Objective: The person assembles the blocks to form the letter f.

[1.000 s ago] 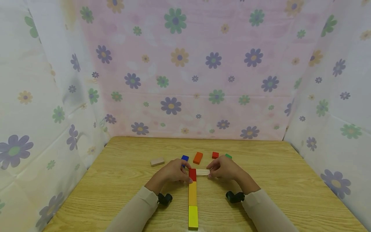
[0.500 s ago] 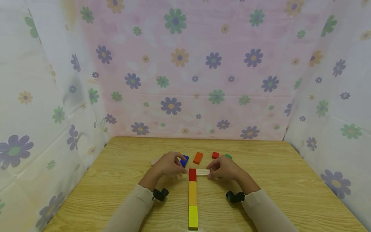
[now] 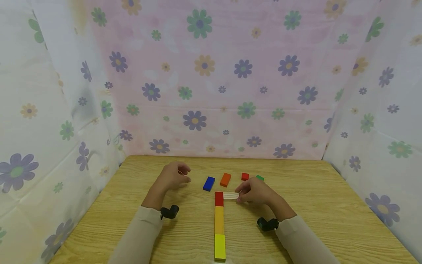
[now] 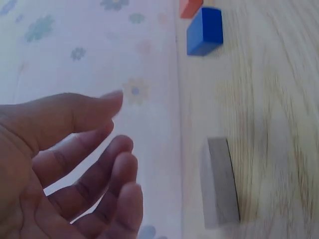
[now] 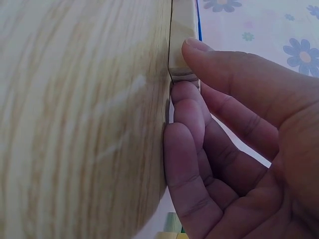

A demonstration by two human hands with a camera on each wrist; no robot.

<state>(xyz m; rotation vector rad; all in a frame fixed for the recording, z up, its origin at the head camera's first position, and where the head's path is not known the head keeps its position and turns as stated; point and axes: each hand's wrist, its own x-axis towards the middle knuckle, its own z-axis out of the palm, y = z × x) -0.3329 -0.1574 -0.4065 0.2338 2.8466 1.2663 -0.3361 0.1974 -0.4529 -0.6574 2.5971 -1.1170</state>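
Observation:
My left hand (image 3: 173,176) hovers over the table's left part with fingers loosely bent and nothing in them. Near it, in the left wrist view, lies a plain wooden block (image 4: 219,184); in the head view the hand and arm hide this block. With thumb and fingers, my right hand (image 3: 255,190) pinches the right end of a pale wooden block (image 3: 230,195). That block's left end meets a red block (image 3: 219,198). Below the red one, an orange-yellow block (image 3: 219,220) and a yellow block (image 3: 219,247) continue in a straight line toward me.
Behind the row lie a blue block (image 3: 209,183), an orange block (image 3: 225,179), a small red block (image 3: 245,176) and a green block (image 3: 260,178), partly covered by the right hand. Flowered cloth (image 3: 224,88) walls off the table's back and sides.
My left hand has let go of the red block and moved left and farther back, past the blue block, to over the plain wooden block. The right hand has stayed in place.

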